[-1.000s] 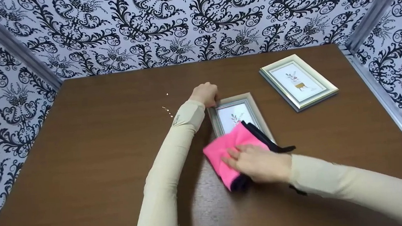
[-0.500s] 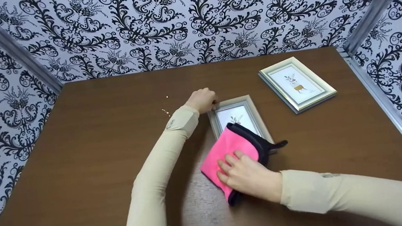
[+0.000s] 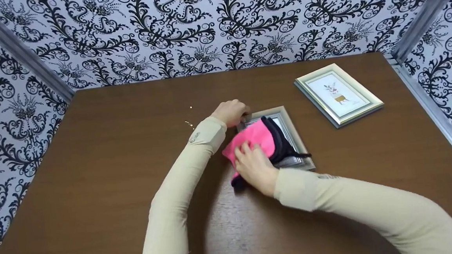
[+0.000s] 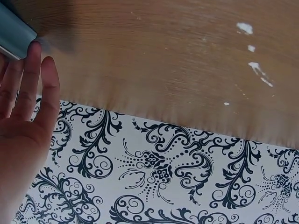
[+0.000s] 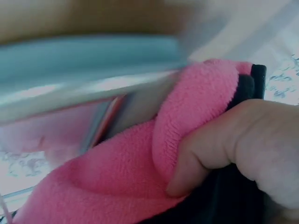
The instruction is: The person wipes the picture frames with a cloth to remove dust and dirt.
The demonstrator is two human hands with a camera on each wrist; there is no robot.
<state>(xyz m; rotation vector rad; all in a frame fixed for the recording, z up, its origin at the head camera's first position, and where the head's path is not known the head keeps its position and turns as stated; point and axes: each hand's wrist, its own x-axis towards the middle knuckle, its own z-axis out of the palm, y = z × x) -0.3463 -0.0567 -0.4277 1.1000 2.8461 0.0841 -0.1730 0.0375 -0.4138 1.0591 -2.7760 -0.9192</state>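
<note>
A silver picture frame (image 3: 294,136) with a botanical print lies flat on the brown table. At its upper left corner, my left hand (image 3: 231,113) holds the edge; in the left wrist view the fingertips (image 4: 33,51) touch the frame's blue-grey side (image 4: 16,35). My right hand (image 3: 255,168) grips a folded pink cloth (image 3: 258,135) with black trim, pressed over the frame's left and middle parts, so most of the print is hidden. Up close in the right wrist view, the thumb (image 5: 210,144) curls over the fluffy pink cloth (image 5: 196,102) at the frame's edge.
Another picture frame (image 3: 338,96), cream and gold-edged, lies flat at the back right. Small white flecks (image 3: 189,123) mark the table (image 3: 114,169) left of my left hand. Patterned wall panels (image 3: 204,34) close off the back and sides.
My right hand has pulled the cloth toward me, then pushed it up and left across the frame, covering more of the print. The left hand stays at the corner.
</note>
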